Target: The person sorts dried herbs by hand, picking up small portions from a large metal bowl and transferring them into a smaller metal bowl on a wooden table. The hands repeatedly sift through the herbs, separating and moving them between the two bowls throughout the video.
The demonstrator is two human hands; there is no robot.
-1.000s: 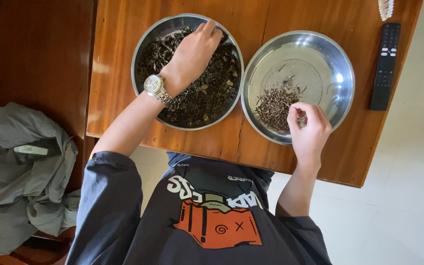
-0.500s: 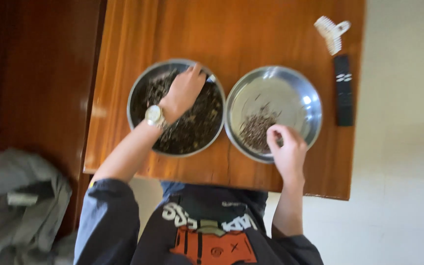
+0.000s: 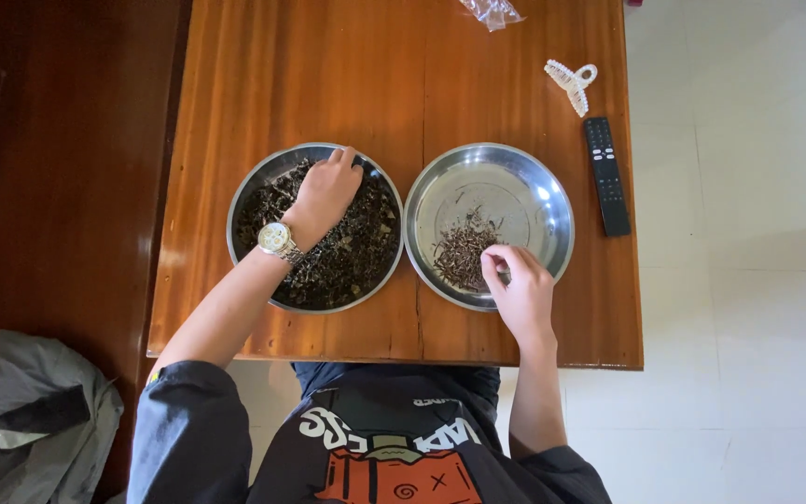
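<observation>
Head view, looking straight down on a polished wooden table (image 3: 347, 84) with two round steel bowls side by side near its front edge. The left bowl (image 3: 246, 191) is the landmark here. It is nearly full of dark dried leaves and stalks (image 3: 356, 257), a rough blackish-brown heap with a few paler bits. The left hand (image 3: 326, 191) lies palm down on that heap, toward the far rim, its fingers curled together and dug into the leaves; whether they grip any cannot be told. A silver-and-gold wristwatch (image 3: 276, 239) sits on that wrist, over the near part of the bowl.

Just to the right of the left bowl, almost touching it, stands the right bowl (image 3: 538, 182), mostly bare shiny metal with a small loose pile of thin brown stalks (image 3: 459, 252) on its near left side. The right hand (image 3: 520, 289) hangs over this bowl's near rim, fingertips pinched together right beside the pile; what they clamp is too small to see.

Farther right of both bowls, a slim black remote control (image 3: 606, 175) lies lengthwise near the table's right edge. Beyond it, toward the far right corner, is a pale claw hair clip (image 3: 570, 79). A crumpled clear plastic wrapper (image 3: 491, 11) rests at the far edge, cut off by the frame.

To the near left of the left bowl, off the table, a grey bundle of cloth (image 3: 30, 420) lies low down. A pale tiled floor (image 3: 748, 280) runs along the right.
</observation>
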